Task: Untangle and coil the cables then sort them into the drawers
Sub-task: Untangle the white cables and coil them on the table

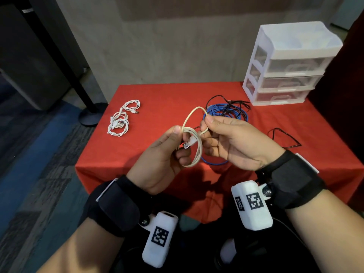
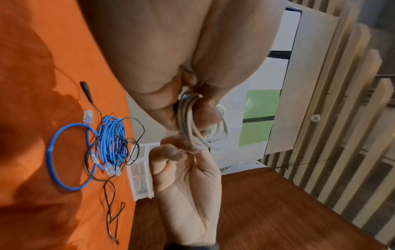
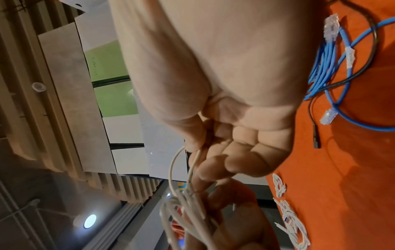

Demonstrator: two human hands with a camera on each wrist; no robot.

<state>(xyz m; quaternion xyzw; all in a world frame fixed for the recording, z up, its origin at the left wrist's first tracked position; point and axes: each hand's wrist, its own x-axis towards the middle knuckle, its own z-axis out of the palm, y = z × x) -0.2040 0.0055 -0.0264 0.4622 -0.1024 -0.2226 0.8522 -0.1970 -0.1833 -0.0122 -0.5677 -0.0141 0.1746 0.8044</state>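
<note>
A cream USB cable (image 1: 194, 142) is half coiled in the air above the red table (image 1: 157, 99). My left hand (image 1: 167, 152) grips the coil (image 2: 192, 128) between thumb and fingers, with the metal USB plug (image 1: 187, 145) sticking out by the fingers. My right hand (image 1: 226, 138) pinches the free loop (image 3: 177, 162) of the same cable just right of the coil. On the table behind lie tangled blue network cable (image 1: 222, 110) and thin black cable (image 1: 285, 137). Two coiled white cables (image 1: 120, 123) rest at the left.
A white three-drawer plastic unit (image 1: 289, 66) stands at the table's back right corner, drawers shut. A black stand base (image 1: 91, 115) sits on the carpet left of the table. The blue loop (image 2: 64, 155) lies near the table's front edge.
</note>
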